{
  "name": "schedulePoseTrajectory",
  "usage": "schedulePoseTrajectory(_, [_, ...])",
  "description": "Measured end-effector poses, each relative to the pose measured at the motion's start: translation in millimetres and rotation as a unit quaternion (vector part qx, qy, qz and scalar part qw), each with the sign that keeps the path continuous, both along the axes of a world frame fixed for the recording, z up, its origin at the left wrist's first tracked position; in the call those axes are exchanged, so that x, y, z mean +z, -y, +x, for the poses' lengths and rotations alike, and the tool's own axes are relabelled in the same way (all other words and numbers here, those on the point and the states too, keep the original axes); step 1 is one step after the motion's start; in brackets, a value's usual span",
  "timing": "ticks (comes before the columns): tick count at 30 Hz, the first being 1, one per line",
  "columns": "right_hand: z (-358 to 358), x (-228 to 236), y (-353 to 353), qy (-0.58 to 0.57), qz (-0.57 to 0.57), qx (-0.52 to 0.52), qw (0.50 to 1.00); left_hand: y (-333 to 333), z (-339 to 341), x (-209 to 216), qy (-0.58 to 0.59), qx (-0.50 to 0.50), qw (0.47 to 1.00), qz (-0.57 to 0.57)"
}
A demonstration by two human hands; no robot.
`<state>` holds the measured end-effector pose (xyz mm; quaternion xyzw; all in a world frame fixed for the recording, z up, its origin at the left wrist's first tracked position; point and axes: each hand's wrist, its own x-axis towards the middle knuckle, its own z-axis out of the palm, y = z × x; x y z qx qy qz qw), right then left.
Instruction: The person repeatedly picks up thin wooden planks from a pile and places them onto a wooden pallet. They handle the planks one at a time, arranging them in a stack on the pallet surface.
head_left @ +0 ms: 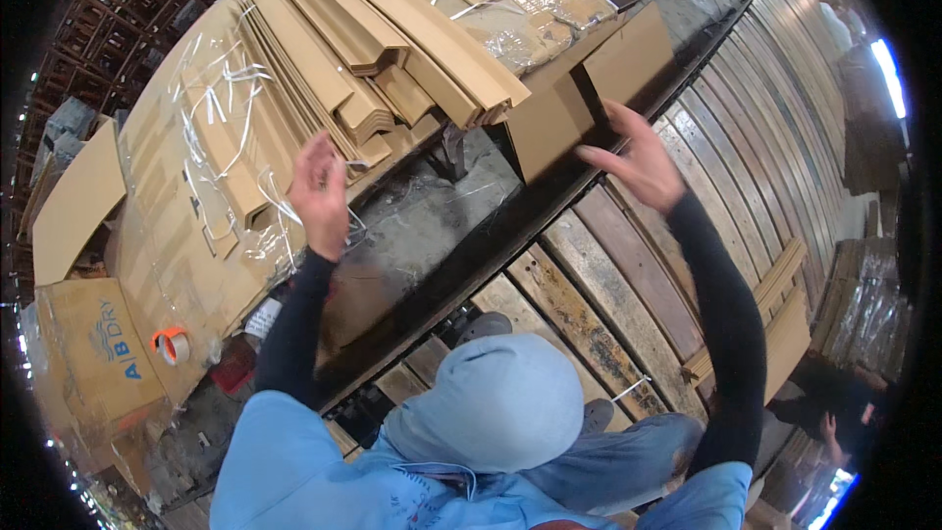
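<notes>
My left hand [321,201] is raised beside the near ends of a stack of brown cardboard edge strips [314,59], fingers loosely bent and apart, with nothing seen in it. Over the gap by the slatted platform, my right hand [643,162] has its thumb and fingers spread. Its fingertips are close to a folded brown cardboard piece [549,123], whose other panel [633,54] leans farther back; whether they touch it I cannot tell. Angled and channel-shaped strips lie in the stack, with loose white strapping [240,88] around them.
A cardboard-covered surface [157,196] carries the strips. A roll of orange tape [171,344] sits on a carton [98,353] at the left. Wooden slats [608,236] with gaps form the platform at right. Another person [834,412] is at the lower right, near stacked cardboard [868,304].
</notes>
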<state>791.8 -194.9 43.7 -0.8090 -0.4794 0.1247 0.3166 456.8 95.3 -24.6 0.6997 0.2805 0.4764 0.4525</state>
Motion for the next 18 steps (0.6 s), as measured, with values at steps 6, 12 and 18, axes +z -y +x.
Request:
schedulePoseTrajectory(6, [-78.9,-7.3,-202.4,0.066,-0.186,-0.041,0.980,100.8,2.9,-10.8,0.009,-0.171,0.968,-0.181])
schedulePoseTrajectory(12, [-61.9,-13.6,-226.5,0.086,-0.230,-0.075,0.966,105.2,40.5,-45.5,0.077,-0.221,0.858,-0.457])
schedulePoseTrajectory(18, [-67.0,-20.5,-169.1,0.056,-0.168,-0.043,0.983,68.6,115.8,-38.1,0.150,-0.222,0.746,-0.610])
